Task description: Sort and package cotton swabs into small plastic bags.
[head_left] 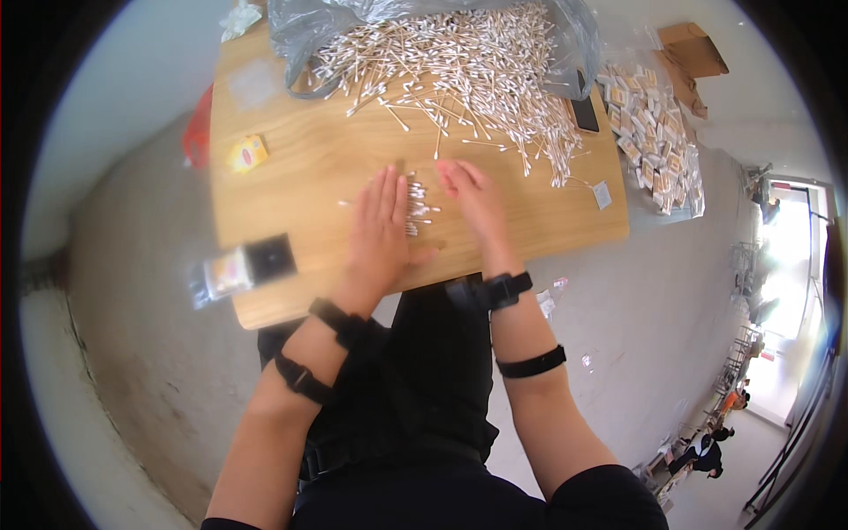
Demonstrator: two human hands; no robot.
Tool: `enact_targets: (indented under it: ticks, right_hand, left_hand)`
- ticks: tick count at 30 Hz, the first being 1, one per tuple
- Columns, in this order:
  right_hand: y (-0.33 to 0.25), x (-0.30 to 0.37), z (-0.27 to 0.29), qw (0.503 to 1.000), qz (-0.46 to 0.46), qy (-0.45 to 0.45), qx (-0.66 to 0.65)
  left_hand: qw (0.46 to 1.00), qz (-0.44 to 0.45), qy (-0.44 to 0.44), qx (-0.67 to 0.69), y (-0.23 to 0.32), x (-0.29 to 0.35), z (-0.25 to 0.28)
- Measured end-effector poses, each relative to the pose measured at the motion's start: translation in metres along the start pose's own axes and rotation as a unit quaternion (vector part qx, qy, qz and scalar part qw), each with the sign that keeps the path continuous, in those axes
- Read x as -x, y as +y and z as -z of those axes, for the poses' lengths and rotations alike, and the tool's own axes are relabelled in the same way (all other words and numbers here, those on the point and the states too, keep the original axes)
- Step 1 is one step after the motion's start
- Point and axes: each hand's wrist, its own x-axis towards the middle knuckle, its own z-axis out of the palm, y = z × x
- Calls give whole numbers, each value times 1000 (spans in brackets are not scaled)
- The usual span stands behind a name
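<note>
My left hand [380, 225] lies flat on the wooden table [300, 190], fingers stretched out. A small bunch of cotton swabs [420, 208] lies along its right side, partly hidden under the palm, and a tip pokes out on the left. To the right of the bunch is my right hand [475, 203], its fingers curled together, with nothing visible in them. A large heap of cotton swabs [459, 53] spreads from a grey plastic bag [309, 35] at the far side, and loose ones trail toward my hands.
On the table's left are a yellow packet [248, 153] and a dark-ended pouch [243, 269]. A phone [584, 113] rests by the heap, and a small pale square [602, 195] sits near the right edge. Past that edge, a clear bag [654, 141] holds many small packs beside a cardboard box [692, 51].
</note>
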Motion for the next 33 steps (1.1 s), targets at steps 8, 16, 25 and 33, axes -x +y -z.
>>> enact_targets:
  ticks: [8,16,25,33]
  right_hand:
    - [26,41,-1,983,5,127,-133]
    - [35,39,-2,984,40,124,-125]
    - [37,39,-3,975,73,133,-165]
    - [37,42,2,973,53,114,-194]
  left_hand:
    - [999,-38,-9,-31,-6,-13,1]
    - [994,-84,-58,-35,-6,25,21]
    - [995,-54,-19,-77,5,2,-1]
    - [993,-43,-41,-105,11,-16,3]
